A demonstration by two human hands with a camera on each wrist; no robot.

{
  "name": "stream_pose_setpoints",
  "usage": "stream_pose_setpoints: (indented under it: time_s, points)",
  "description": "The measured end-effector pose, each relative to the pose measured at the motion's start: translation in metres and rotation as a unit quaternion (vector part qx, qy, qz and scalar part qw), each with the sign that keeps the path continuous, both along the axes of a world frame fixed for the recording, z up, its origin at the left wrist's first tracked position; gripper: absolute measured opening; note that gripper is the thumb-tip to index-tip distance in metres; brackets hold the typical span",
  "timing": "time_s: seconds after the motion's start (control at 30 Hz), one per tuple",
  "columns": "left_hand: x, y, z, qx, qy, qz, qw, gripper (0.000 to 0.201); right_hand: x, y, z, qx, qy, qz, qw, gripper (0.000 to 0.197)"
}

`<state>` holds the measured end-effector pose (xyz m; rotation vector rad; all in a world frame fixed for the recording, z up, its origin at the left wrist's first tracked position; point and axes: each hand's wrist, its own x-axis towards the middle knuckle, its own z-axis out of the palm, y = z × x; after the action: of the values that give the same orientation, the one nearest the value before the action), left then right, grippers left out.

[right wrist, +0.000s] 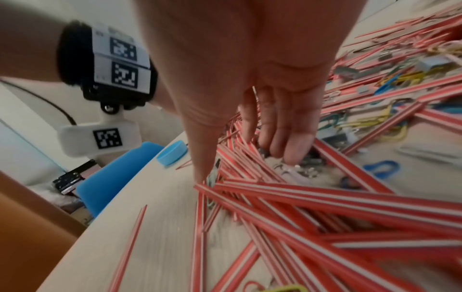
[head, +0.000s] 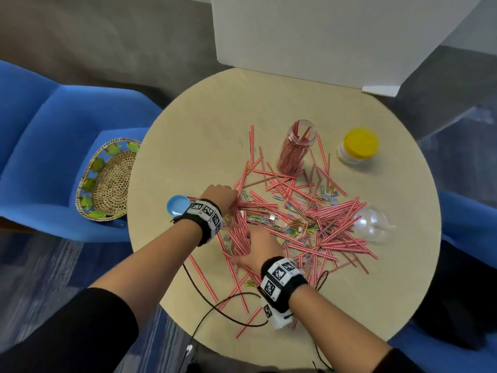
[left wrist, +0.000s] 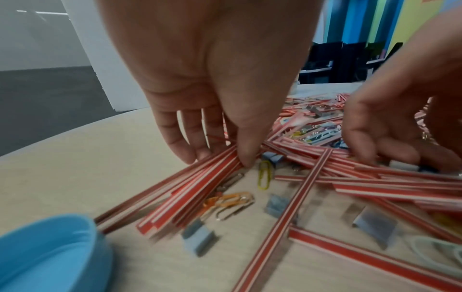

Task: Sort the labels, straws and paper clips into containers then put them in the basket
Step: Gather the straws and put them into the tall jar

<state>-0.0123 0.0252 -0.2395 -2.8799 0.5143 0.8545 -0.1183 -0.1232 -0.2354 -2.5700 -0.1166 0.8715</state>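
Observation:
Red-and-white striped straws [head: 309, 224] lie heaped on the round table [head: 188, 146], mixed with coloured paper clips [left wrist: 265, 175] and small grey-blue labels [left wrist: 198, 237]. My left hand [left wrist: 222, 158] pinches the ends of a bundle of straws [left wrist: 190, 193] between thumb and fingers at the pile's left edge [head: 228, 195]. My right hand [right wrist: 242, 162] reaches down into the pile beside it [head: 252, 246], thumb and fingers spread, tips pressing among straws. An upright clear jar [head: 295, 149] holds several straws.
A yellow-lidded jar [head: 359, 146] stands at the back right. A clear container [head: 372, 223] lies on its side at the pile's right. A blue lid [head: 177, 205] sits by my left wrist. The woven basket [head: 110, 179] rests on a blue chair [head: 40, 157] to the left.

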Motion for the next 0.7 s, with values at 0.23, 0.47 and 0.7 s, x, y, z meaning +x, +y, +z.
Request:
stream_pose_setpoints:
  time_s: [0.23, 0.47, 0.7]
  points:
    - [0.003, 0.008, -0.002, -0.069, 0.011, 0.024, 0.997, 0.025, 0.011, 0.019, -0.011, -0.041, -0.047, -0.084, 0.994, 0.064]
    - [0.019, 0.014, 0.023, -0.175, -0.039, 0.052, 0.982, 0.024, 0.022, 0.006, -0.008, -0.006, -0.035, -0.144, 0.989, 0.021]
    - [0.034, 0.017, 0.043, -0.421, -0.114, 0.204, 0.877, 0.021, 0.041, -0.009, -0.002, 0.019, -0.001, -0.173, 0.985, 0.020]
